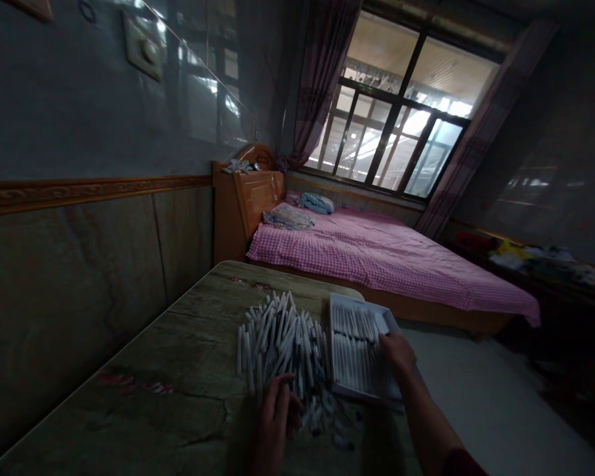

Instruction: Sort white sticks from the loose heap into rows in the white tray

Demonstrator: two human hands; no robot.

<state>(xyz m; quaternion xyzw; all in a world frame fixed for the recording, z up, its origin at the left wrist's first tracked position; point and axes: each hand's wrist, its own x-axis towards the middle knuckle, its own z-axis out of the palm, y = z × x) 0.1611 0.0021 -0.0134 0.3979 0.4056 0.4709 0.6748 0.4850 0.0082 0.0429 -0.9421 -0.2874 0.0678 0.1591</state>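
Note:
A heap of several white pens or sticks (pixel 280 344) lies on a table with a marbled green top (pixel 178 357). To its right sits a flat white tray (pixel 359 350) with sticks laid in rows. My left hand (pixel 275 416) rests at the near edge of the heap, fingers curled down onto the sticks; what it grips is hidden. My right hand (pixel 396 350) lies on the tray's right side, fingers bent over the rows, holding something I cannot make out.
The table runs along a tiled wall (pixel 79 264) on the left. Beyond it stands a bed with a pink checked cover (pixel 377 258) and a wooden headboard (pixel 242 198), under a barred window (pixel 391 132). Pale floor (pixel 476 396) lies to the right.

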